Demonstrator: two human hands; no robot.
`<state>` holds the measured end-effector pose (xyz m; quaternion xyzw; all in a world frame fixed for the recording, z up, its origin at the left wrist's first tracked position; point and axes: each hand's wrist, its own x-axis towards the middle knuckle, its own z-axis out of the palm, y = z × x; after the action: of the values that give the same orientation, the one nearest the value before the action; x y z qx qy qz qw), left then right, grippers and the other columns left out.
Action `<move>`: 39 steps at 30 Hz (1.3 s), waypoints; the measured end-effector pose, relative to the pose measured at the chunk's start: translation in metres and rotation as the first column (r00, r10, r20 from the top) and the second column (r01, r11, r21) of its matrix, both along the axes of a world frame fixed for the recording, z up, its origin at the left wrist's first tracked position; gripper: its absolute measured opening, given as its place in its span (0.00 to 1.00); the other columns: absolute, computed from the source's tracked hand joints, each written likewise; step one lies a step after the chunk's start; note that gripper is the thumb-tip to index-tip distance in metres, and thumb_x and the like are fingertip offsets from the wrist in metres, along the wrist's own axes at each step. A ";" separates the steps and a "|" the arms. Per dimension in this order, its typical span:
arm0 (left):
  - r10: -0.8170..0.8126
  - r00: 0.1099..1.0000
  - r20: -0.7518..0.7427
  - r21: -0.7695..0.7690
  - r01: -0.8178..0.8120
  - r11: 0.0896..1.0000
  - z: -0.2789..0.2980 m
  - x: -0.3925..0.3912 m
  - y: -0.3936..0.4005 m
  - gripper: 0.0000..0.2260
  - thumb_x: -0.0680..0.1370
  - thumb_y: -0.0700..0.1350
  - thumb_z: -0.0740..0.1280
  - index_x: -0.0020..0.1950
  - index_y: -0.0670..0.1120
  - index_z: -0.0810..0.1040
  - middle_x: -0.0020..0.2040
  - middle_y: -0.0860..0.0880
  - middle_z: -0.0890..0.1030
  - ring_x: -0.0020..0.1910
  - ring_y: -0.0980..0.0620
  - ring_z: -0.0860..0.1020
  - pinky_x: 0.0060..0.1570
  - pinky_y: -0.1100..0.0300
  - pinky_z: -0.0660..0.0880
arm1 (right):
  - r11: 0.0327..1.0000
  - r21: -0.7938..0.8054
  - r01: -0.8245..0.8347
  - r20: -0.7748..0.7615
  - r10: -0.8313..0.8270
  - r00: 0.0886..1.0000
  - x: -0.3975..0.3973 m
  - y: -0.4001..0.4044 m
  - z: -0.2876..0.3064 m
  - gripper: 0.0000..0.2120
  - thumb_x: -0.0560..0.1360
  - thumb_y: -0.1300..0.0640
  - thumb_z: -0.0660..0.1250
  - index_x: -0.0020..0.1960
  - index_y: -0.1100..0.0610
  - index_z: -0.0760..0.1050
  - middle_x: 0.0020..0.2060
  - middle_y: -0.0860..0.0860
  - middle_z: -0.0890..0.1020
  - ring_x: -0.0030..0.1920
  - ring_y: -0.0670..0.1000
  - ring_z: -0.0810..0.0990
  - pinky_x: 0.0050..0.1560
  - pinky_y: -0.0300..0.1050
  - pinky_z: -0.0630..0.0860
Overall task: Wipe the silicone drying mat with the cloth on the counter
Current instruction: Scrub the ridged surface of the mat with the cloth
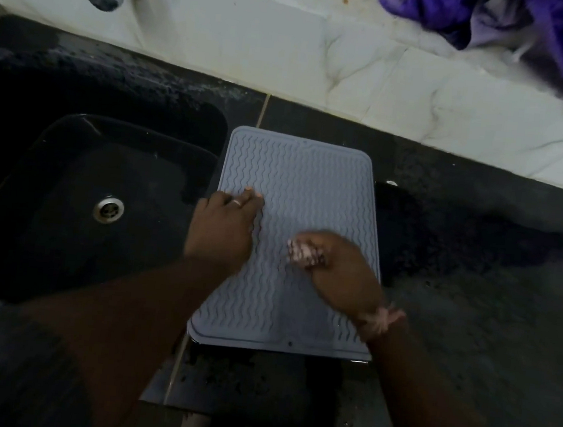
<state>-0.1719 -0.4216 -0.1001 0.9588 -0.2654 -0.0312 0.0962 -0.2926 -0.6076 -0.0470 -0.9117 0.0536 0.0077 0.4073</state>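
Your grey silicone drying mat (291,241) lies flat on the dark counter (474,266), its left edge just beside the black sink (69,193) and its long side running away from you toward the white tiled wall (355,76). Your left hand (223,232) rests on the mat's left half with fingers spread and pressed flat, most likely to pin the mat so it cannot slide on the wet-looking stone while you rub. Your right hand (339,274) is closed around the pale cloth (304,251), bunched small so that only a bit shows past your fingers (a loose tail seems to trail at the wrist, though blur makes that uncertain). The cloth sits on the ridged surface near the middle, so wiping looks underway; the far half probably remains to cover.
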 end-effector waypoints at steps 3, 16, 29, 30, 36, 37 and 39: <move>-0.080 0.994 0.074 -0.034 0.083 0.996 -0.007 0.012 0.011 0.25 0.78 0.44 0.65 0.76 0.53 0.70 0.74 0.48 0.72 0.64 0.44 0.72 0.61 0.49 0.68 | 0.983 -0.180 0.040 0.026 -0.036 0.999 0.058 -0.010 0.003 0.09 0.81 0.61 0.66 0.58 0.57 0.83 0.53 0.51 0.85 0.55 0.49 0.81 0.64 0.48 0.75; -0.033 0.977 0.208 -0.100 0.055 0.994 -0.016 0.011 0.007 0.20 0.81 0.46 0.63 0.74 0.52 0.74 0.71 0.49 0.75 0.56 0.44 0.74 0.54 0.50 0.69 | 0.874 -0.485 0.020 0.001 -0.023 1.000 0.068 0.039 -0.025 0.15 0.74 0.60 0.65 0.60 0.51 0.80 0.54 0.51 0.80 0.54 0.58 0.77 0.57 0.56 0.73; -0.041 0.988 0.147 -0.115 0.059 0.992 -0.014 0.011 0.010 0.23 0.79 0.43 0.63 0.75 0.52 0.74 0.73 0.50 0.74 0.59 0.43 0.73 0.55 0.50 0.66 | 0.989 0.018 -0.146 -0.193 0.147 0.970 -0.051 0.060 0.001 0.17 0.70 0.68 0.68 0.55 0.54 0.84 0.51 0.48 0.85 0.54 0.48 0.82 0.59 0.50 0.78; -0.060 0.990 0.129 -0.109 0.074 0.991 -0.012 0.012 0.010 0.23 0.79 0.44 0.64 0.75 0.52 0.73 0.73 0.50 0.74 0.60 0.43 0.73 0.56 0.50 0.66 | 0.990 0.050 -0.133 -0.169 0.140 0.976 -0.036 0.053 0.006 0.15 0.73 0.68 0.69 0.55 0.54 0.84 0.50 0.47 0.85 0.54 0.44 0.82 0.60 0.45 0.78; -0.283 0.956 -0.075 -0.140 0.271 0.952 0.005 0.035 0.039 0.31 0.76 0.34 0.65 0.80 0.48 0.68 0.78 0.46 0.70 0.67 0.41 0.73 0.67 0.53 0.67 | 0.975 -0.217 0.053 0.052 -0.043 0.998 0.078 0.043 -0.001 0.08 0.78 0.61 0.66 0.53 0.53 0.82 0.47 0.51 0.84 0.50 0.52 0.81 0.55 0.55 0.79; -0.312 0.943 -0.117 -0.105 0.301 0.948 0.008 0.040 0.043 0.33 0.76 0.33 0.64 0.81 0.48 0.65 0.80 0.47 0.66 0.70 0.42 0.70 0.69 0.54 0.66 | 0.953 -0.298 0.048 0.027 -0.042 0.999 0.089 0.045 -0.008 0.09 0.78 0.60 0.66 0.55 0.51 0.82 0.50 0.51 0.84 0.53 0.54 0.81 0.57 0.55 0.78; -0.362 0.917 -0.169 -0.010 0.365 0.931 0.010 0.048 0.047 0.34 0.77 0.33 0.64 0.82 0.50 0.61 0.83 0.50 0.59 0.73 0.43 0.67 0.72 0.55 0.64 | 0.904 -0.427 0.016 -0.026 -0.030 0.999 0.096 0.051 -0.018 0.13 0.76 0.59 0.67 0.58 0.48 0.81 0.55 0.51 0.82 0.57 0.57 0.79 0.61 0.56 0.75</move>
<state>-0.1236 -0.3745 -0.0902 0.8878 -0.4294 -0.1320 0.1003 -0.1964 -0.5564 -0.0649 -0.9777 0.0712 0.0057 0.1974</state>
